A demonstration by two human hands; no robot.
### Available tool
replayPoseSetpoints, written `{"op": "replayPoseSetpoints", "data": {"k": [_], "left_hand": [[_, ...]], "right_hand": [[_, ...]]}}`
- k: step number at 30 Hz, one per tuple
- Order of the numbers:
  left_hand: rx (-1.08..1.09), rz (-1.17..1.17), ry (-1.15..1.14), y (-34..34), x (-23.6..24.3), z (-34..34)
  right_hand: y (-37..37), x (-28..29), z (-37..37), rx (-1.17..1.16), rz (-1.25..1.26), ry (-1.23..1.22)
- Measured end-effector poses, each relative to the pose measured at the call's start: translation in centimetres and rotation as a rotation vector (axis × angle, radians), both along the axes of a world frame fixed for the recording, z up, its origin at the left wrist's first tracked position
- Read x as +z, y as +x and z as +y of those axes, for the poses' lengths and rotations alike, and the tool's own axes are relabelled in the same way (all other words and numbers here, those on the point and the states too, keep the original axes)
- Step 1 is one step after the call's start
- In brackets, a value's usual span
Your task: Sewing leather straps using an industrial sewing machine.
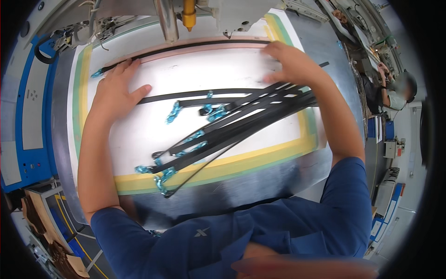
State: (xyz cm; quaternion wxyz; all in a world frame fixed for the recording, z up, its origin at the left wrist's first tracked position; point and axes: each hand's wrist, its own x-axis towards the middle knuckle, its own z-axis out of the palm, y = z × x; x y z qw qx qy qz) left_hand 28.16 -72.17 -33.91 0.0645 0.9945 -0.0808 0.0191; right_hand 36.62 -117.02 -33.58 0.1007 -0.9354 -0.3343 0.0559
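Observation:
A long black strap [200, 45] lies along a pale pink band [158, 55] at the far side of the white work surface [195, 74]. My left hand [117, 90] rests flat near the strap's left end, fingertips touching it, thumb spread away. A shiny blue piece [97, 73] sits at that end. At the strap's right end is my right hand [292, 65], slightly blurred, its fingers and thumb apart. Between my hands and nearer to me lies a loose bundle of black straps [241, 122], several with crinkled shiny blue ends [173, 112]. Neither hand grips anything.
Yellow and green tape [223, 162] borders the work surface on a metal table [232, 188]. Overhead hang a metal cylinder [166, 21] and a yellow nozzle [189, 16]. A blue cabinet [32, 116] stands at left. Another person [395, 90] works at far right.

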Motion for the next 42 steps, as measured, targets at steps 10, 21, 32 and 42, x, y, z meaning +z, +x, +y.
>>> {"op": "replayPoseSetpoints", "data": {"k": [10,21,32,42], "left_hand": [[-0.081,0.013,-0.186,-2.0,-0.2,7.1],[-0.288,-0.046,-0.125,0.4,-0.5,2.2],[-0.398,-0.147,-0.092,1.6,-2.2,0.1],[-0.356,-0.183,-0.025,3.1,-4.4,-0.2]], "right_hand": [[-10.4,1.7,4.5,-0.078,0.22,-0.053],[-9.7,1.4,6.1,0.003,0.248,0.076],[-0.9,1.2,17.4,-0.157,-0.254,0.174],[1.8,-5.1,20.9,-0.216,-0.172,0.411]]}}
